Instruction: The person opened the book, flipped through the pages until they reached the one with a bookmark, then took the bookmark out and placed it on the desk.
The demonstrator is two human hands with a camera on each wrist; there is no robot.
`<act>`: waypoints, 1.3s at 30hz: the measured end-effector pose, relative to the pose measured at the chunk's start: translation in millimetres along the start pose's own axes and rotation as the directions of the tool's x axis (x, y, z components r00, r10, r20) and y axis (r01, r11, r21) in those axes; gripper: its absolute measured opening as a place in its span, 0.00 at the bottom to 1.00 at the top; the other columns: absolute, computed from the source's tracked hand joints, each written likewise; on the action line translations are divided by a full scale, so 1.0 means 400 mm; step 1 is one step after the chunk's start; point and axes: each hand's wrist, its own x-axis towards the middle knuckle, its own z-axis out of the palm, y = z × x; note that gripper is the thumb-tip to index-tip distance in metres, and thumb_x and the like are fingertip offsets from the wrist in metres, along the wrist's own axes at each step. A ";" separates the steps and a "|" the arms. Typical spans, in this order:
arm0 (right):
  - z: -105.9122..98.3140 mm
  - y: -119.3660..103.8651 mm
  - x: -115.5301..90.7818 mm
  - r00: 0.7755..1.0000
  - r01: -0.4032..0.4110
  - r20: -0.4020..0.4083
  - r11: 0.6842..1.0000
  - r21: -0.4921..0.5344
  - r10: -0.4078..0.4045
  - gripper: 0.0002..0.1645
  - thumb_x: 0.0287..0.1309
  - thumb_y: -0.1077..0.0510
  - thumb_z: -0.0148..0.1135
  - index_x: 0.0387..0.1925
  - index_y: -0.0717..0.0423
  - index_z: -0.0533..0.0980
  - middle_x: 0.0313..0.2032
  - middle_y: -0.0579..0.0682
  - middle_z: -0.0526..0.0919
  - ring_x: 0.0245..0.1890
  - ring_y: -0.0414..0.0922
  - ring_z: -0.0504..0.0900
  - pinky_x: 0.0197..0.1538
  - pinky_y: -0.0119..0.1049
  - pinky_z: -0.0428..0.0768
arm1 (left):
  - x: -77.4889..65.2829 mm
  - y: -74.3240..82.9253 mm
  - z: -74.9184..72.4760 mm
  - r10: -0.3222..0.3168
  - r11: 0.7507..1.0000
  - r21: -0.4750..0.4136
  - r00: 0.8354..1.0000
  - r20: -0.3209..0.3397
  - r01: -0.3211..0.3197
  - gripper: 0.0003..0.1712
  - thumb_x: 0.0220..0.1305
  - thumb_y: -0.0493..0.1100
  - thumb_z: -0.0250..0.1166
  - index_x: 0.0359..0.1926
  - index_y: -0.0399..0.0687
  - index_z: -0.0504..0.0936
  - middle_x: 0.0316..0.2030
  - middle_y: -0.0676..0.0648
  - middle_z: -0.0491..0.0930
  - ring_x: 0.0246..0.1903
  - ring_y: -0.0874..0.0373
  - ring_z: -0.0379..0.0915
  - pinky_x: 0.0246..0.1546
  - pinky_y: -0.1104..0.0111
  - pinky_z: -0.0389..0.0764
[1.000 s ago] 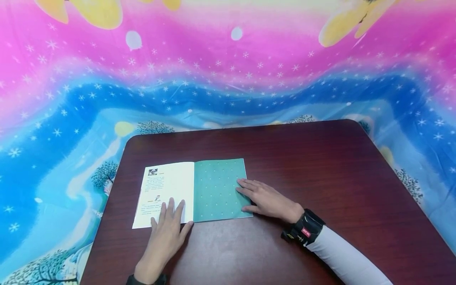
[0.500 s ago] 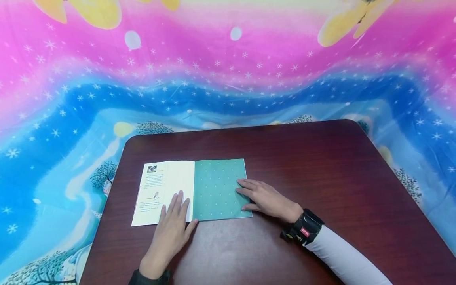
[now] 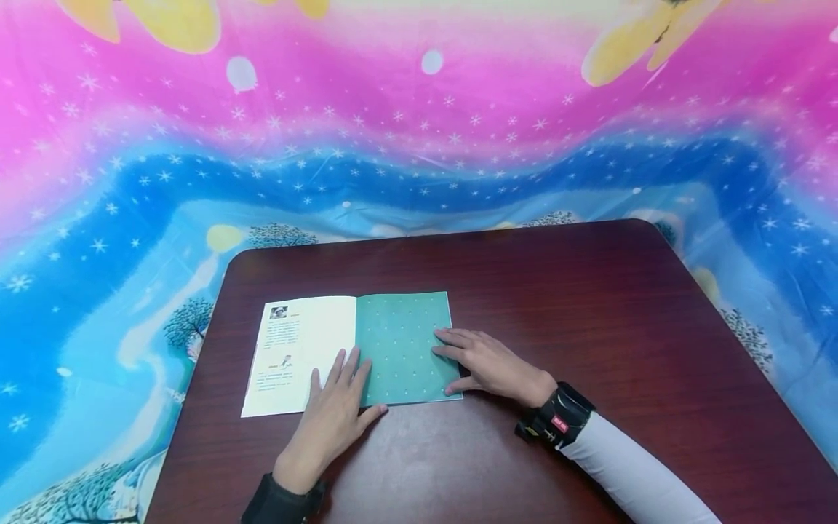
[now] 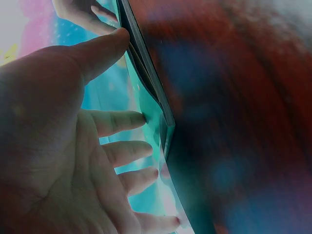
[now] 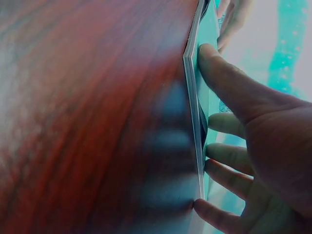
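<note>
An open book (image 3: 402,327) lies flat on the dark red-brown table. Its left page (image 3: 327,320) is cream with two small pictures and blocks of text; its right page is green with small pale marks. My left hand (image 3: 334,418) rests across the lower part near the spine, fingers spread and straight, thumb at the bottom edge. On the right page's outer edge lies my right hand (image 3: 494,364), its fingers extended over the green. In the left wrist view, the thumb (image 4: 105,51) touches the book's edge. Fingertips of the right hand meet the page in the right wrist view.
The table (image 3: 589,306) has rounded far corners and extends well to the right of the book. Behind and around it hangs a pink and blue patterned cloth (image 3: 419,145). Black bands (image 3: 563,418) are strapped round both wrists.
My left hand has slid right along the book, from the left page to the spine and onto the green page's edge. The right hand has stayed in place.
</note>
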 end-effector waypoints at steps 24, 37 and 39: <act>0.003 -0.016 0.017 0.992 -0.056 -0.114 0.996 -0.063 0.048 0.33 0.64 0.36 0.54 0.60 0.51 0.78 0.64 0.52 0.76 0.64 0.46 0.73 0.61 0.47 0.75 | 0.019 0.027 -0.004 -0.016 1.000 0.023 1.000 0.003 0.016 0.50 0.57 0.74 0.55 0.72 0.48 0.67 0.73 0.38 0.61 0.73 0.37 0.49 0.57 0.27 0.57; 0.001 -0.007 0.017 0.965 -0.102 -0.245 0.994 -0.041 0.089 0.37 0.65 0.38 0.54 0.66 0.55 0.71 0.66 0.56 0.73 0.64 0.49 0.72 0.56 0.49 0.78 | 0.016 0.032 0.003 -0.031 0.999 0.026 0.999 -0.022 0.031 0.35 0.64 0.55 0.58 0.70 0.48 0.69 0.72 0.39 0.62 0.72 0.37 0.50 0.58 0.26 0.55; -0.002 -0.006 0.016 0.963 -0.119 -0.249 0.992 -0.037 0.106 0.39 0.65 0.37 0.53 0.70 0.56 0.67 0.68 0.57 0.70 0.65 0.50 0.71 0.56 0.49 0.78 | 0.014 0.031 0.003 -0.033 0.999 0.022 0.999 -0.025 0.034 0.34 0.64 0.53 0.58 0.70 0.48 0.69 0.72 0.39 0.62 0.72 0.37 0.50 0.58 0.27 0.55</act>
